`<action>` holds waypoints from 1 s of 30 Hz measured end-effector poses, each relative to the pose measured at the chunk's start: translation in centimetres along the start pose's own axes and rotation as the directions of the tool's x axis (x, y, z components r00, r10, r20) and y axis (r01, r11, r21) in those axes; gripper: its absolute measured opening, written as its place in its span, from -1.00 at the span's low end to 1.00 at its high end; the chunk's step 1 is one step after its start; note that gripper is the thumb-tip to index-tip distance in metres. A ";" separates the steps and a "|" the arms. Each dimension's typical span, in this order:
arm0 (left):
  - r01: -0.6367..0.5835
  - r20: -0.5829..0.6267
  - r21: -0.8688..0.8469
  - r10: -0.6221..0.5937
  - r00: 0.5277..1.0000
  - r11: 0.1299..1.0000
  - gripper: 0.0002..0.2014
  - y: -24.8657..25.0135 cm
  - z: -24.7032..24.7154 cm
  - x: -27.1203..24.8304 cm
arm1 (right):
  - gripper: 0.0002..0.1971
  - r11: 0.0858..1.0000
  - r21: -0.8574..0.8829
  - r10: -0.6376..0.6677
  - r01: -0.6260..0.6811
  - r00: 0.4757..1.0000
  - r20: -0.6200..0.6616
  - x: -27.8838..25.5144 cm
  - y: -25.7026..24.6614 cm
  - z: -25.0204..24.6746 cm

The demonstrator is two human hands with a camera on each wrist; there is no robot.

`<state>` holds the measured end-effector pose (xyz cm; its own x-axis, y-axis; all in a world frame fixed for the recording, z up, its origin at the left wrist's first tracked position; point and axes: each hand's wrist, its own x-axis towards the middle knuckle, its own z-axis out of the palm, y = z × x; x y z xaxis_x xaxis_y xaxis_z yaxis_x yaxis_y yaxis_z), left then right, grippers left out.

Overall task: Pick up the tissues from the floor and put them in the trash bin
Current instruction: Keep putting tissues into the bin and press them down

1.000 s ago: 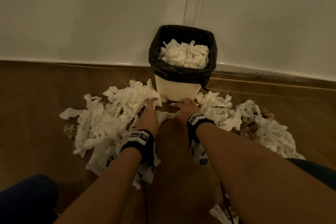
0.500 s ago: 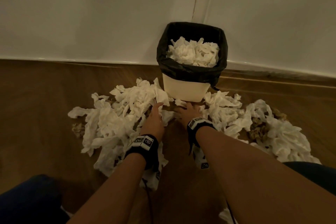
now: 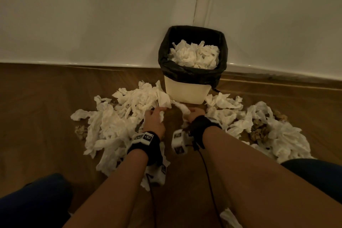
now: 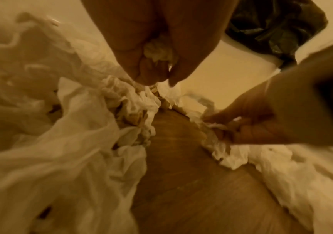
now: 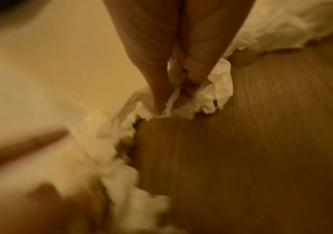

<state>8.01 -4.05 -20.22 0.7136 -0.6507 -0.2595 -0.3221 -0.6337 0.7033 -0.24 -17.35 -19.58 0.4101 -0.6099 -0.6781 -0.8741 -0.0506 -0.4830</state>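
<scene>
A cream trash bin (image 3: pixel 186 92) with a black liner stands against the wall, filled near its rim with white tissues (image 3: pixel 194 56). Crumpled white tissues lie in a left heap (image 3: pixel 114 122) and a right heap (image 3: pixel 229 114) on the wooden floor. My left hand (image 3: pixel 157 116) grips a wad of tissue (image 4: pixel 159 50) at the left heap's near edge, in front of the bin. My right hand (image 3: pixel 194 114) pinches a strip of tissue (image 5: pixel 207 96) just before the bin's base. The same right hand (image 4: pixel 247 126) shows in the left wrist view, fingers curled into tissue.
The white wall (image 3: pixel 92 15) runs right behind the bin. Brownish crumpled bits (image 3: pixel 259 129) lie among the right heap and at the far left (image 3: pixel 81 130). Bare wooden floor (image 3: pixel 181 181) runs between my forearms. My knees in dark cloth (image 3: pixel 31 203) flank the scene.
Both hands went from lying flat on the tissues before the bin to curling round tissue. The right wrist has turned, and the view has shifted left.
</scene>
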 end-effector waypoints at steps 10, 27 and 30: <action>-0.057 0.024 -0.075 0.059 0.998 0.996 -0.51 4.6 -5.4 -1.5 | -0.68 0.660 0.751 -0.022 -0.031 0.998 0.060 -8.8 -0.5 -8.0; -0.342 -0.098 -0.359 0.329 0.939 0.868 -0.64 17.9 -11.4 -7.1 | -0.75 0.289 0.878 -0.262 0.383 0.913 -0.312 -21.8 -4.0 -17.6; -0.353 -0.110 -0.383 0.337 0.935 0.854 -0.52 18.9 -11.7 -6.8 | -0.74 0.242 0.890 -0.387 0.386 0.880 -0.276 -21.8 -2.7 -18.7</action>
<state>4.31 -6.72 2.59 0.6273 -0.7759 0.0672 -0.2884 -0.1512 0.9455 -11.70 -18.68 6.85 0.6273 -0.7353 -0.2565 0.1784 0.4563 -0.8718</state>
